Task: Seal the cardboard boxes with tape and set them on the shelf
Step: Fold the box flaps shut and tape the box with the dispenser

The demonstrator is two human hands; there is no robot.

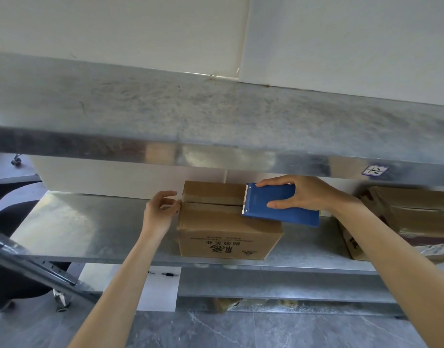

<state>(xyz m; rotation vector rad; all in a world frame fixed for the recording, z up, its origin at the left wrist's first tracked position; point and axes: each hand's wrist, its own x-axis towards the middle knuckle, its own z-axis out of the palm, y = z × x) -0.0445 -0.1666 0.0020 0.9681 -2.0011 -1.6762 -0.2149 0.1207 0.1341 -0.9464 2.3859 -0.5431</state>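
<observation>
A brown cardboard box (216, 229) with printed characters on its front stands on the middle metal shelf (78, 227). Its top flaps are closed, with a seam running left to right and tape along it. My right hand (306, 194) grips a blue tape dispenser (278, 204) whose toothed edge rests on the right part of the seam. My left hand (160, 209) is at the box's top left edge, fingertips pinching at the end of the seam where the tape folds over.
A second taped cardboard box (404, 222) lies at the right on the same shelf. An upper metal shelf (216, 116) overhangs above the hands. A black wheeled chair (12, 247) stands at the left. Grey marbled floor lies below.
</observation>
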